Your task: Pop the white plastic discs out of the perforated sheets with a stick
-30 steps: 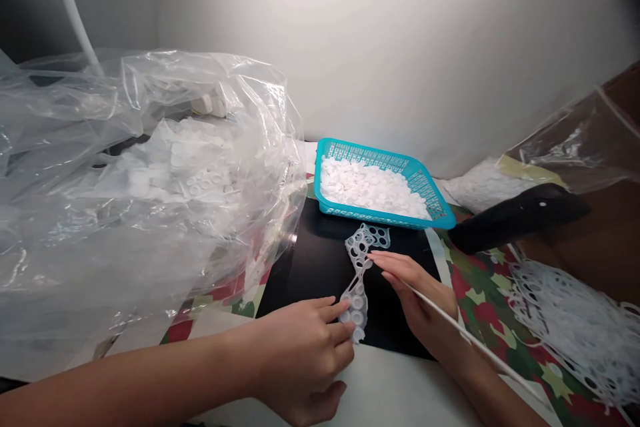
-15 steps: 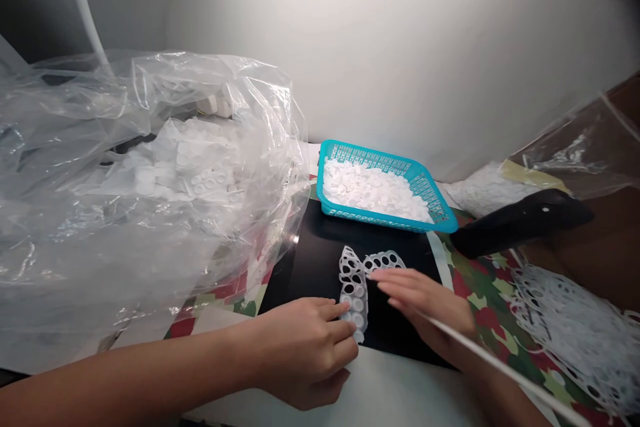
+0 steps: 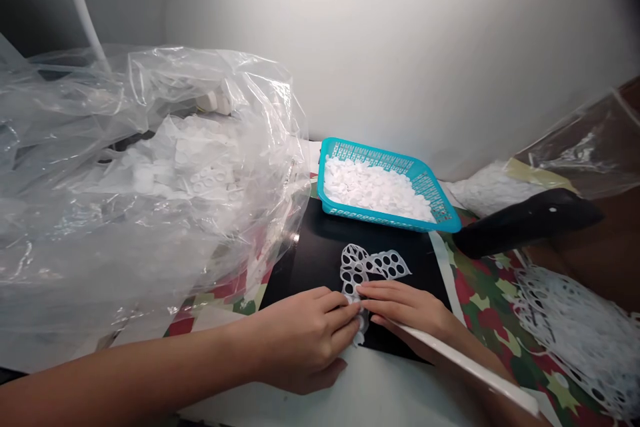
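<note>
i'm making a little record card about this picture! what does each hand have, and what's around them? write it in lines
Left hand: pinching the lower end of a perforated white plastic sheet
Right hand: fingers on the same sheet, beside the left hand
Under the sheet: black mat
Basket: teal plastic basket holding white discs
Nearby: clear plastic bag, pile of perforated white scraps

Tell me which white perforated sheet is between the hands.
The sheet on the black mat, touched by the left hand and right hand; the others lie heaped on the camouflage cloth.
</note>
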The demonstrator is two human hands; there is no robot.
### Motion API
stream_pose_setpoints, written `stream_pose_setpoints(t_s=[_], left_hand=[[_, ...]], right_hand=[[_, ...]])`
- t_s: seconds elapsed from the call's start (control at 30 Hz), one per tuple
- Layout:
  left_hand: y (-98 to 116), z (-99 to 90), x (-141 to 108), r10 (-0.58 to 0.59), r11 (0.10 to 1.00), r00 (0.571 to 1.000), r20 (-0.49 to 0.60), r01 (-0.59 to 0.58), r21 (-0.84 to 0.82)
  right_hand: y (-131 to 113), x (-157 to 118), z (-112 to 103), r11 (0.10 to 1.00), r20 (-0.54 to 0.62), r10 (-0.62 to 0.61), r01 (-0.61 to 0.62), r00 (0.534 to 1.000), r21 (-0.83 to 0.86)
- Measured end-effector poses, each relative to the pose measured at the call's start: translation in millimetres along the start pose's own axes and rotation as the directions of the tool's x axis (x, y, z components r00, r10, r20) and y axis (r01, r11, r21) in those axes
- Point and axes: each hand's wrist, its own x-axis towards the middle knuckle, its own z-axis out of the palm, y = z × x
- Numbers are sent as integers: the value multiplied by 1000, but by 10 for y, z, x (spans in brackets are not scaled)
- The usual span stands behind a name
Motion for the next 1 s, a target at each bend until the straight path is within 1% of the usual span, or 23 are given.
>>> stream_pose_setpoints(t_s=[0.27, 0.37, 0.43, 0.5, 0.57, 0.67, 0.83, 0.93, 1.0], left_hand=[[-9, 26, -10, 0, 1000, 1000, 19, 1, -7], [-1, 14, -6, -2, 1000, 999, 32, 3, -13], [6, 2, 1, -4, 1000, 999, 41, 4, -11], [13, -12, 8, -6, 1000, 999, 51, 6, -10], [18, -24, 14, -3, 1000, 998, 63, 3, -6], [24, -34, 17, 0, 1000, 997, 77, 0, 0], [28, -25, 11, 12, 999, 997, 76, -15, 32], [31, -9, 3, 15, 999, 998, 69, -18, 41], [34, -1, -1, 9, 999, 998, 58, -11, 37]], right_hand=[[-25, 31, -30, 998, 0, 44, -44, 999, 40], [-6, 6, -3, 1000, -6, 28, -28, 1000, 5], [-11, -10, 12, 999, 15, 11, -11, 1000, -40], [-39, -12, 21, 997, 39, 17, -13, 999, -77], [-79, 3, 30, 996, 28, 15, -12, 999, -93], [-112, 30, 55, 996, -30, -4, 2, 1000, -92], [-49, 22, 121, 993, -133, 51, -65, 990, -101], [-18, 34, 125, 985, -243, 81, -115, 967, -128], [-19, 63, 89, 979, -303, 101, -148, 948, -138]])
